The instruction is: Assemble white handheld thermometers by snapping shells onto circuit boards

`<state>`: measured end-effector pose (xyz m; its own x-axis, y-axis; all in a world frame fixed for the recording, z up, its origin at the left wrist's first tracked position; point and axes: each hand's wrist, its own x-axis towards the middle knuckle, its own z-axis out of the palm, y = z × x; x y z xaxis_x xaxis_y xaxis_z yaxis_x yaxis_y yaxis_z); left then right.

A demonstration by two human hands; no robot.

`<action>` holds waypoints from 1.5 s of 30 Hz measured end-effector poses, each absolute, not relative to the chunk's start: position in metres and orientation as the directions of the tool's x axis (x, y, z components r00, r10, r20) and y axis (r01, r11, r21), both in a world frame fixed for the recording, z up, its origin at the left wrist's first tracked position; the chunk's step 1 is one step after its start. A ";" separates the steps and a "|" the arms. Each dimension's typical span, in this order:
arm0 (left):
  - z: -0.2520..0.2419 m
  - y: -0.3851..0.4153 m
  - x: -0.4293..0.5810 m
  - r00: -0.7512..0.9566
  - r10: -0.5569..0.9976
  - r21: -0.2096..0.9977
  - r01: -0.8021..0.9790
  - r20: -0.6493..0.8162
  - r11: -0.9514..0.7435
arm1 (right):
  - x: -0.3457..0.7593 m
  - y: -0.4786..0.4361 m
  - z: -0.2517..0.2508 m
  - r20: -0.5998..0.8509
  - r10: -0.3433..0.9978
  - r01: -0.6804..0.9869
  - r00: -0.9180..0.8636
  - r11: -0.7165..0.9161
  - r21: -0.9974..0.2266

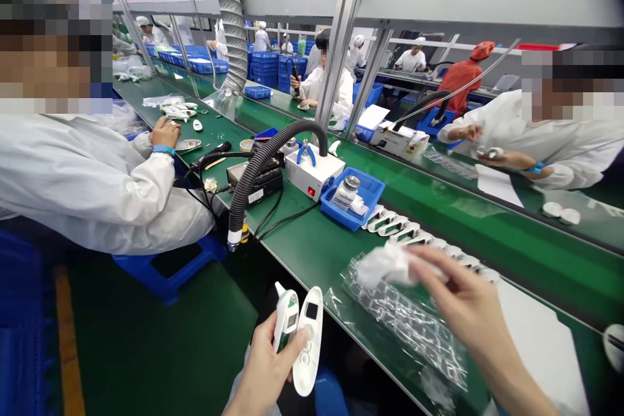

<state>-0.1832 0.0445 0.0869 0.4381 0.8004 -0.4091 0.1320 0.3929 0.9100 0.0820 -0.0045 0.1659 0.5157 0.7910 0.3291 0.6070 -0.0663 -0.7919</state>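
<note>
My left hand is closed around two white pieces at the table's front edge. One is an ear thermometer body with a pointed tip, a small display and a green circuit board. Beside it, under my thumb, is a long oval cover half with a dark window and button holes. My right hand pinches a crumpled white wipe, slightly blurred, above a clear plastic blister tray. Behind that hand runs a row of white thermometer housings along the green table.
A blue bin holds a glass jar. Near it stand a white box with blue pliers and a black flexible hose arching over the edge. White sheets lie at right. Co-workers sit at left and across the bench.
</note>
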 end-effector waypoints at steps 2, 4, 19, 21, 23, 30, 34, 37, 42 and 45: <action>0.091 0.045 -0.181 0.415 0.816 0.914 0.128 -0.403 0.386 | 0.096 0.025 0.180 0.583 0.575 0.732 0.575 -0.043 -0.680; 0.098 0.044 -0.179 0.375 0.844 0.922 0.094 -0.382 0.376 | 0.112 0.057 0.178 0.748 0.402 0.821 0.528 -0.019 -0.570; 0.102 0.047 -0.153 0.444 0.835 0.937 0.038 -0.326 0.346 | 0.087 -0.011 0.105 0.127 0.876 0.445 0.465 -0.106 -0.889; 0.102 0.046 -0.141 0.512 0.798 0.933 0.018 -0.318 0.360 | 0.046 -0.026 0.101 -0.107 0.904 0.063 0.414 -0.146 -0.987; 0.100 0.042 -0.131 0.566 0.762 0.922 -0.010 -0.314 0.387 | 0.012 -0.036 0.093 -0.215 0.942 -0.359 0.259 -0.113 -0.926; 0.087 0.025 -0.114 0.655 0.663 0.838 -0.081 -0.363 0.539 | -0.021 -0.050 0.069 -0.206 0.964 -0.792 0.167 0.007 -0.611; 0.086 0.022 -0.111 0.676 0.638 0.798 -0.123 -0.367 0.590 | -0.011 -0.058 0.066 -0.194 0.959 -0.793 0.205 0.047 -0.608; 0.087 0.025 -0.112 0.650 0.666 0.764 -0.198 -0.366 0.614 | -0.005 -0.061 0.069 -0.217 0.924 -0.683 0.314 0.061 -0.728; 0.088 0.033 -0.118 0.539 0.782 0.852 -0.204 -0.313 0.481 | -0.016 -0.053 0.074 -0.239 0.836 -0.424 0.493 -0.009 -0.906; 0.087 0.034 -0.120 0.599 0.765 0.892 -0.180 -0.236 0.416 | -0.027 -0.044 0.074 -0.180 0.859 -0.317 0.480 -0.022 -0.948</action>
<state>-0.1200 0.0338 0.0866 0.5986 0.7654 -0.2361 -0.1799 0.4156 0.8916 -0.0267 -0.0437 0.0740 0.4796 0.8588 -0.1801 -0.3170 -0.0218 -0.9482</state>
